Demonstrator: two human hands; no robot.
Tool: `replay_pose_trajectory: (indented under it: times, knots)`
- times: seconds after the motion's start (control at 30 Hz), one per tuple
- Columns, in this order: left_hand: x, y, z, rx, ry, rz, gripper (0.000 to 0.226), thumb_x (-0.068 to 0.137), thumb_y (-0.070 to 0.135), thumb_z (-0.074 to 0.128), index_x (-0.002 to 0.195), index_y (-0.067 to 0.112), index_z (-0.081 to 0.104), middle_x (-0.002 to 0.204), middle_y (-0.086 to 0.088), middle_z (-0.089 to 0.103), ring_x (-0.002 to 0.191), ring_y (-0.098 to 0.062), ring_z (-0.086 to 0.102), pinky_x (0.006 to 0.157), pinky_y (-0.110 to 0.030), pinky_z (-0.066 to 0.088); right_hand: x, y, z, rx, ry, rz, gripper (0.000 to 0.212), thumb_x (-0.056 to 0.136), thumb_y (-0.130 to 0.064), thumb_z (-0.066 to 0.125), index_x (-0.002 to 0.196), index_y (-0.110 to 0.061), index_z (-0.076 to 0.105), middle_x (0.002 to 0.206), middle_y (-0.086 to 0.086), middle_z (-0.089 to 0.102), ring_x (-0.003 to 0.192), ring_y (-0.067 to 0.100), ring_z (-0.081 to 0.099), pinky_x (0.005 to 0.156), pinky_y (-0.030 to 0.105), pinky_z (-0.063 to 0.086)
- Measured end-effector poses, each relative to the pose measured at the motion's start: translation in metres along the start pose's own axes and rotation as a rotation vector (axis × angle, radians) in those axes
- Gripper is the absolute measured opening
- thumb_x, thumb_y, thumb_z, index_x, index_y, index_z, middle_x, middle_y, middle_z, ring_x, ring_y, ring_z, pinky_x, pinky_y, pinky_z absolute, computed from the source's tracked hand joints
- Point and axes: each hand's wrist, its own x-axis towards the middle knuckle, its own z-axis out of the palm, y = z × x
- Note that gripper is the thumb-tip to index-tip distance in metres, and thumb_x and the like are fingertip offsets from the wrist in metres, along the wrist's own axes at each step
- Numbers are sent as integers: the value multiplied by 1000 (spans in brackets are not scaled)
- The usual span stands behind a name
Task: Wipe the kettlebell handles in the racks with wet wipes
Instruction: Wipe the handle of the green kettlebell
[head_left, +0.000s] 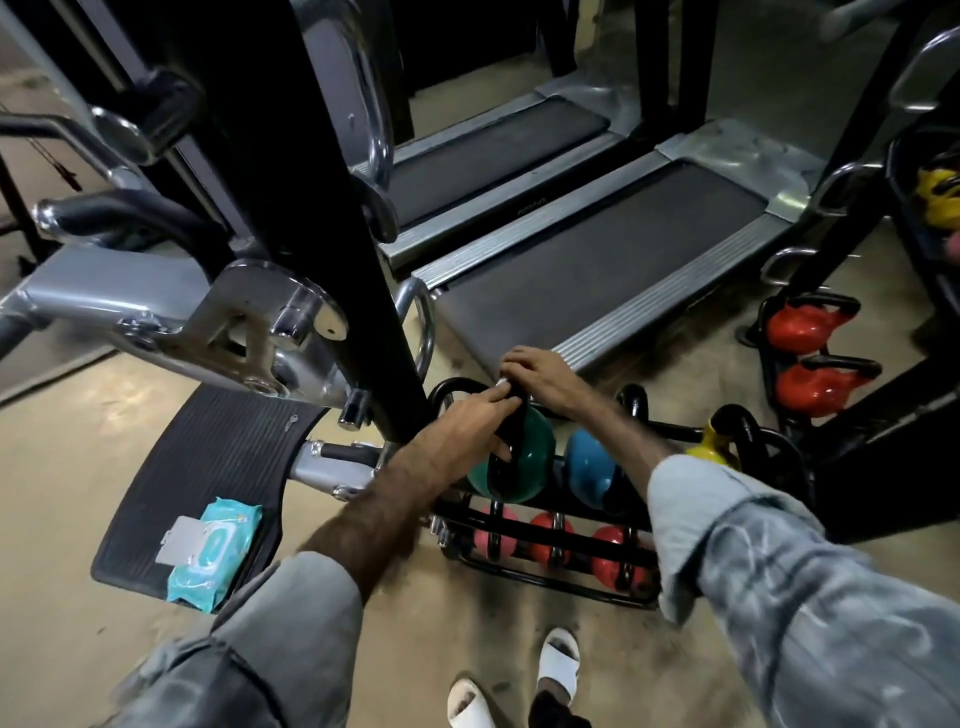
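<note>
Two treadmills (597, 249) fill the upper middle of the frame. Below them, at lower centre, a black rack (550, 535) holds the kettlebells. The green kettlebell (530, 457) sits at the upper tier's left end, its black handle (511, 431) arching up and away toward the treadmills. The right hand (540, 376) is closed over the handle's top, a white wipe (503, 383) pinched under its fingers. The left hand (467, 421), fingers extended, rests on the handle's near side, steadying it. The handle's lower legs lie below both hands. The wipes pack (213, 556) lies at lower left.
</note>
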Motion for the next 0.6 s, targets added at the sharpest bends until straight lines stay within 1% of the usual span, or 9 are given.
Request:
replay_pose_trajectory:
  times: [0.07,0.1,0.17,0.2,0.27,0.37,0.47,0.53,0.6]
  knots:
    - [1,0,-1,13,3,-6,74,80,12,70,145,9,34,157,-11,19,143,-26,25,114,-37,28,9,-4,-10,-55,-141,25,20,97,-19,52,83,-20,66,81,-11,61,82,10,57,73,17,41]
    - [2,1,0,32,12,-2,73,82,11,69,146,10,33,158,-10,18,143,-25,24,115,-36,27,17,-5,-15,-111,-210,57,21,97,-19,51,81,-19,65,79,-11,61,80,12,57,72,20,42]
    - [2,1,0,81,3,0,73,84,11,67,147,11,29,159,-9,13,145,-24,20,117,-34,23,38,-7,-19,-290,-365,109,24,97,-21,48,85,-11,66,85,3,67,83,24,60,74,34,45]
    - [4,1,1,91,-7,0,73,85,11,67,147,11,28,159,-9,12,145,-24,20,117,-33,23,46,-9,-20,-390,-419,129,24,98,-23,47,92,-10,66,93,11,67,85,28,61,74,36,45]
    - [5,-1,2,80,-11,-10,72,84,11,67,146,11,31,159,-9,15,143,-25,25,116,-34,25,60,-12,-19,-573,-484,161,25,98,-28,47,101,-13,66,100,11,65,84,27,58,74,35,44]
    - [6,-1,2,60,-15,-19,72,81,10,70,144,12,36,158,-8,18,141,-27,31,113,-39,31,56,-15,-26,-516,-543,118,27,98,-32,47,89,-15,67,91,4,64,83,21,57,75,34,44]
    - [6,-2,3,44,-2,-13,73,76,13,74,141,12,41,157,-5,24,136,-28,37,107,-38,38,25,-3,-32,-167,-318,67,23,100,-26,51,101,-14,70,98,-1,67,91,10,58,79,20,42]
    - [5,-3,2,7,34,10,72,73,13,75,138,11,46,154,-2,30,137,-22,36,107,-31,35,-4,8,-25,53,-102,0,23,100,-19,53,110,-8,70,109,-1,69,98,3,60,85,15,44]
    - [3,-3,1,-36,57,10,71,72,12,76,137,12,48,149,-1,39,137,-18,37,103,-23,32,-26,12,-8,131,64,-56,22,99,-15,54,113,-9,71,119,-4,68,110,0,59,95,13,43]
